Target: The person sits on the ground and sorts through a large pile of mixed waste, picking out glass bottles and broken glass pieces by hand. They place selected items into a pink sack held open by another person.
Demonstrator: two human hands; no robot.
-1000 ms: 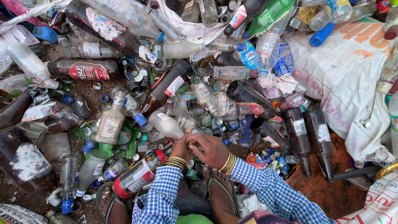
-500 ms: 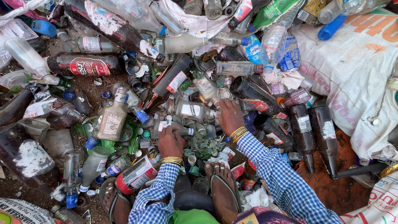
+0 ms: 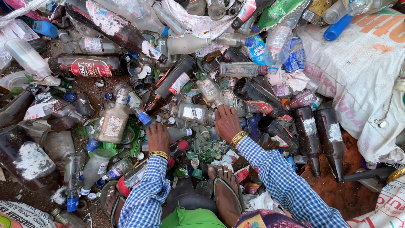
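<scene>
both hands lie flat and apart on a packed heap of smooth glass bottles. the right hand (image 3: 226, 123) touches a small clear bottle (image 3: 195, 112); the left hand (image 3: 157, 137) rests on another clear bottle (image 3: 179, 134). a white sack (image 3: 358, 71) edges the right side.

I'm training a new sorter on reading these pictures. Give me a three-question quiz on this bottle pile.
1. True or false: the right hand lies on a small clear flat bottle.
2. What does the left hand rest on? A) white sack B) clear bottle with a blue cap C) blue plastic bottle
3. Fill in: the two brown bottles beside the white sack point their necks ___ the person.

Key: 1 true; 2 B; 3 toward
</scene>
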